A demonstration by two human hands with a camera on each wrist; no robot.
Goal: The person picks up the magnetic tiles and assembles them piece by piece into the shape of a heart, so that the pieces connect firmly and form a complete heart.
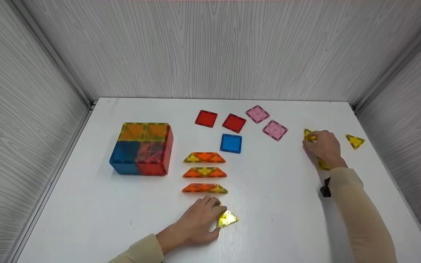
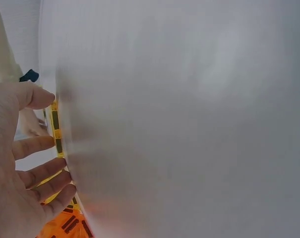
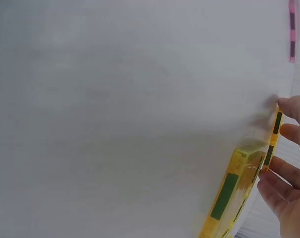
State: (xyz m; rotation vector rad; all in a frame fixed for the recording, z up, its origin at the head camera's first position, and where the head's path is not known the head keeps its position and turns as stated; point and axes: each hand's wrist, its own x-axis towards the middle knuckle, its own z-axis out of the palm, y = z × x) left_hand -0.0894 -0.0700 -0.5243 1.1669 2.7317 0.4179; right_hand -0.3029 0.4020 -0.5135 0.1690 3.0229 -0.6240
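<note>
Near the front of the table my left hand [image 1: 198, 221] holds a yellow triangular magnetic tile [image 1: 228, 219] by its edges. In the left wrist view, thumb and fingertips sit along that tile's dark-marked rim [image 2: 55, 119]. Over at the right, my right hand [image 1: 325, 146] pinches another yellow tile [image 1: 308, 134], which it partly covers. A further yellow tile [image 1: 323, 164] lies under the right wrist, and its thick edge [image 3: 221, 196] shows large in the right wrist view. A separate yellow triangle [image 1: 355, 141] lies beyond the right hand.
A block of see-through tiles [image 1: 143, 149], orange, blue and red, stands at left. Three orange-and-yellow trapezoid strips [image 1: 204, 172] lie in a column beyond the left hand. Behind are red squares [image 1: 206, 118], pink squares [image 1: 257, 114] and a blue square [image 1: 231, 143]. Panels [image 1: 217, 51] enclose the table.
</note>
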